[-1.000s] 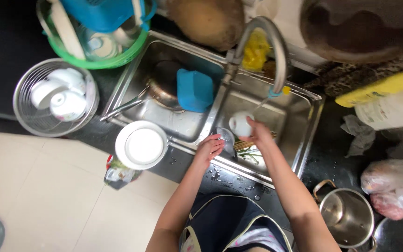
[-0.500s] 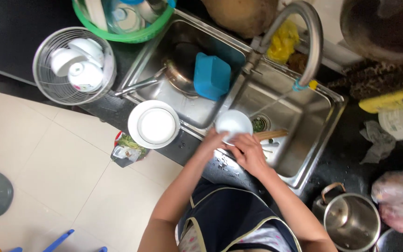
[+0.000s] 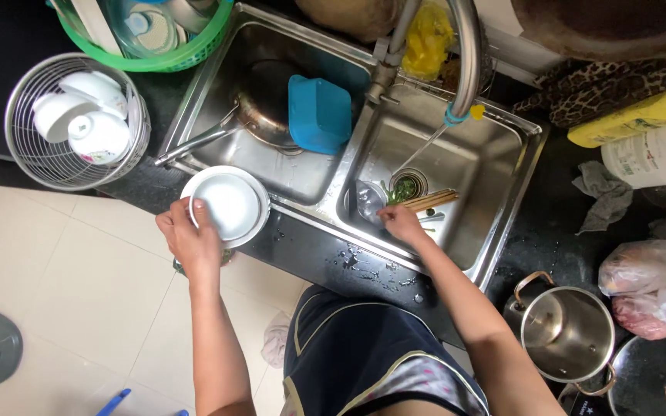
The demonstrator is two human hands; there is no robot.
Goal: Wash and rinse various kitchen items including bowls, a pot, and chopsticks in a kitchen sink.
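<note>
Under the left hand (image 3: 192,239): white plate (image 3: 229,204), rim touched.

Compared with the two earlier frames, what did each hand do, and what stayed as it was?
The left hand left the right sink basin and now grips the rim of the white plates stacked on the counter edge. The small white bowl both hands held at the tap is no longer in them. The right hand dropped to the chopsticks by the drain. The pan and blue container stayed put.
</note>
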